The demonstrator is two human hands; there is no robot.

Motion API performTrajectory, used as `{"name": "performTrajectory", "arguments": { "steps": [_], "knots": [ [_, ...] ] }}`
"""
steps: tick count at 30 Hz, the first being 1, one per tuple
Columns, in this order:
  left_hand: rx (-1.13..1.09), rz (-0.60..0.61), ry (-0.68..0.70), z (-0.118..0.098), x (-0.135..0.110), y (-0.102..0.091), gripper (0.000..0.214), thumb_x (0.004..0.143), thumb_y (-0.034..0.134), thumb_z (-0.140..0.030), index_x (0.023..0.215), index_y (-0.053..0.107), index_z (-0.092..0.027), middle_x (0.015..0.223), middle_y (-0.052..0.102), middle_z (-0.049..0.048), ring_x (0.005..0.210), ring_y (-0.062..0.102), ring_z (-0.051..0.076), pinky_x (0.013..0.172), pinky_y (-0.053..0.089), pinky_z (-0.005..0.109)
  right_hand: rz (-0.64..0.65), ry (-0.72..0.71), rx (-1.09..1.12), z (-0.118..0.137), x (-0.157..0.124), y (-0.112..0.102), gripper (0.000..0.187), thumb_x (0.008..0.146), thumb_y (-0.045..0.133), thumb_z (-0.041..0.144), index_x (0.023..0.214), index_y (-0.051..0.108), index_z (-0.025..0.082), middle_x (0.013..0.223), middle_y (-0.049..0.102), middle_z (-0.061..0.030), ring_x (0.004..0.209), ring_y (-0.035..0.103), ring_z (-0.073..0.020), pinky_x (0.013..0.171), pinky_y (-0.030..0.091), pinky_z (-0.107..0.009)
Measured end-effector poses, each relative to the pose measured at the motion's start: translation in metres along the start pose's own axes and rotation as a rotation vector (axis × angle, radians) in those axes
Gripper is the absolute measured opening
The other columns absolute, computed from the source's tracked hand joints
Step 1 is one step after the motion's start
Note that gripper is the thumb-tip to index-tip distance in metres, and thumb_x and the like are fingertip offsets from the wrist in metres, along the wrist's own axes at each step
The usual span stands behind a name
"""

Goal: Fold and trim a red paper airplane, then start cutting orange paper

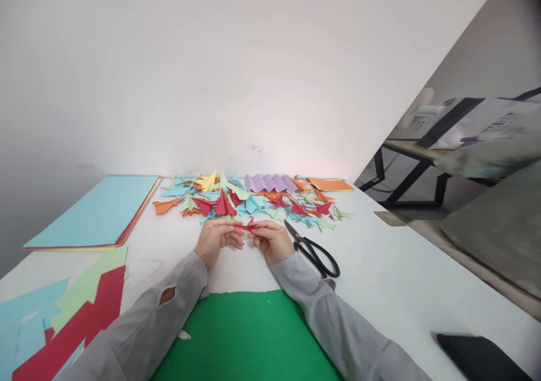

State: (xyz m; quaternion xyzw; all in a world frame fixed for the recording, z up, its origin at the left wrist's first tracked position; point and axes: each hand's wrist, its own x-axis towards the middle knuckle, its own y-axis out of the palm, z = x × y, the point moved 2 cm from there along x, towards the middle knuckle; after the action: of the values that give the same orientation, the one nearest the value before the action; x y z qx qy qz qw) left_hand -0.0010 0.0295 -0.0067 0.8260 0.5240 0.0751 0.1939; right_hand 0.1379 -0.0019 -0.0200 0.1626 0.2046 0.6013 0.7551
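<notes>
Between my two hands is a small folded piece of red paper [245, 227], raised a little above the white table. My left hand [217, 240] pinches its left end between thumb and fingers. At its right end my right hand [270, 239] grips it the same way, and part of the paper is hidden behind those fingers. Just beyond lies a heap of folded paper planes [224, 203] in red, orange, blue, green and yellow. Black-handled scissors [315, 251] rest beside my right wrist, blades pointing toward the heap.
A stack of coloured sheets [93, 209], blue on top, lies at the left. Nearer are red offcuts [105, 302] and green and blue scraps. Purple pleated paper [270, 184] and orange sheets [329, 184] sit by the wall. A green sheet [249, 336] lies under my forearms; a black object [482, 358] is front right.
</notes>
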Motion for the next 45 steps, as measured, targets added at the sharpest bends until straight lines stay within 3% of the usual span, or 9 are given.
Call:
{"name": "performTrajectory", "arguments": {
  "steps": [6, 19, 42, 45],
  "knots": [
    [-0.037, -0.014, 0.041, 0.0008, 0.0020, -0.0031, 0.020, 0.060, 0.057, -0.017, 0.075, 0.065, -0.007, 0.060, 0.066, 0.0091, 0.046, 0.059, 0.017, 0.046, 0.047, 0.031, -0.012, 0.001, 0.024, -0.0004, 0.0016, -0.0020, 0.009, 0.046, 0.069, 0.012, 0.054, 0.067, 0.015, 0.045, 0.065, -0.0038, 0.030, 0.047, -0.0080, 0.033, 0.035, -0.020],
    [0.077, -0.029, 0.054, 0.0022, 0.0010, -0.0002, 0.021, 0.060, 0.068, -0.022, 0.077, 0.065, -0.009, 0.063, 0.065, 0.0056, 0.048, 0.058, 0.014, 0.047, 0.047, 0.028, -0.009, 0.003, 0.027, 0.0005, 0.0008, -0.0007, 0.009, 0.046, 0.069, 0.011, 0.054, 0.068, 0.015, 0.045, 0.065, -0.0042, 0.031, 0.047, -0.0077, 0.033, 0.035, -0.019],
    [0.042, -0.054, 0.043, 0.0005, 0.0011, -0.0002, 0.016, 0.061, 0.060, -0.018, 0.072, 0.064, -0.009, 0.057, 0.064, 0.0062, 0.045, 0.057, 0.015, 0.044, 0.045, 0.029, -0.008, 0.001, 0.013, -0.0003, 0.0014, -0.0024, 0.009, 0.046, 0.069, 0.011, 0.054, 0.067, 0.016, 0.046, 0.065, -0.0035, 0.031, 0.047, -0.0083, 0.033, 0.035, -0.020],
    [0.036, -0.046, 0.056, 0.0002, 0.0011, 0.0001, 0.022, 0.061, 0.060, -0.019, 0.079, 0.065, -0.008, 0.057, 0.063, 0.0057, 0.046, 0.058, 0.015, 0.046, 0.045, 0.029, -0.007, -0.002, 0.024, -0.0010, 0.0025, -0.0035, 0.009, 0.046, 0.070, 0.012, 0.054, 0.068, 0.016, 0.046, 0.065, -0.0034, 0.031, 0.047, -0.0085, 0.033, 0.035, -0.020]
  ]
}}
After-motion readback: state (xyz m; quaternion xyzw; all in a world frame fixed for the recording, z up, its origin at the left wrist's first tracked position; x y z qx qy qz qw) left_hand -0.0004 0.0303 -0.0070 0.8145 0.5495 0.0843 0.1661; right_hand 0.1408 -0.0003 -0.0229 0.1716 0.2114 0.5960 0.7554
